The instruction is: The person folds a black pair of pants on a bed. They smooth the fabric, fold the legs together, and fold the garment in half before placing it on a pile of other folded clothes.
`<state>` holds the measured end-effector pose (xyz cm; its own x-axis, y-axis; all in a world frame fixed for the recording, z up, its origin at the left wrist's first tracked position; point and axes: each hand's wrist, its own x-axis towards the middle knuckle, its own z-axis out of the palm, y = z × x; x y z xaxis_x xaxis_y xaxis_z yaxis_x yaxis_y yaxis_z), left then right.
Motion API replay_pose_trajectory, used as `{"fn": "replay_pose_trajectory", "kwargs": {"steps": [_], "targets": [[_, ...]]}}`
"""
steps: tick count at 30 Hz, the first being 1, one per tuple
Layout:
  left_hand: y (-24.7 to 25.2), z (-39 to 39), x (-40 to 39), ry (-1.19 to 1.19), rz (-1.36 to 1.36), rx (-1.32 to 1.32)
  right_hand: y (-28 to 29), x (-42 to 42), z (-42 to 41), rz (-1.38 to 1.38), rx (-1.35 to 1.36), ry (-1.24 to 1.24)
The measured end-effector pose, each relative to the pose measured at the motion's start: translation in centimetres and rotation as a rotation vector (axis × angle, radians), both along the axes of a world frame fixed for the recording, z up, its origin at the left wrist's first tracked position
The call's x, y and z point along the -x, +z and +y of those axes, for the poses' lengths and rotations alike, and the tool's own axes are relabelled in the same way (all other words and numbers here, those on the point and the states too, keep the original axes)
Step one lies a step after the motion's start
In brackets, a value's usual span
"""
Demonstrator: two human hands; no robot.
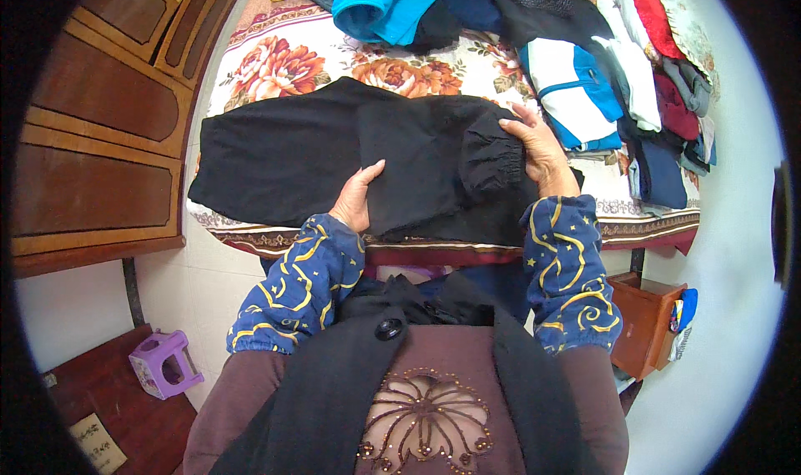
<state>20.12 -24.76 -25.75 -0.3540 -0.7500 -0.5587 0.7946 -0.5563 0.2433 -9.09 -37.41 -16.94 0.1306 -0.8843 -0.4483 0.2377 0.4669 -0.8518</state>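
A black cloth garment (281,156) lies partly folded across the near side of the bed, with a gathered elastic edge (494,152) towards its right end. My left hand (355,201) grips the garment at its near middle, thumb on top along a fold and the other fingers hidden by the cloth. At the right end, my right hand (545,152) holds the cloth beside the elastic edge; part of its grip is hidden. Both forearms wear blue sleeve covers with yellow swirls.
The flowered bedspread (275,68) lies underneath. A folded blue-and-white garment (572,96) and a folded navy garment (663,174) are at the right. Loose clothes, including a bright blue one (400,12), lie at the back. A wooden cabinet (100,181) stands left, a purple stool (166,365) lower left.
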Motion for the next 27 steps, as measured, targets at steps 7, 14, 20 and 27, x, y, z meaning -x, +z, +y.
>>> {"fn": "replay_pose_trajectory", "kwargs": {"steps": [7,14,20,27], "targets": [[-0.6,-0.5,-0.6,-0.044,-0.036,-0.096,-1.2,1.1,-0.2,-0.005,-0.051,-0.035],[2.0,-0.5,0.1,-0.018,-0.039,0.049,2.1,-9.3,1.2,0.441,0.212,0.247],[2.1,-0.1,-0.5,0.094,-0.175,0.062,-4.2,-16.3,5.5,0.565,0.679,0.467],[1.6,-0.5,-1.0,-0.008,-0.325,-0.019,-5.5,-13.5,7.9,0.706,0.936,0.689]]}}
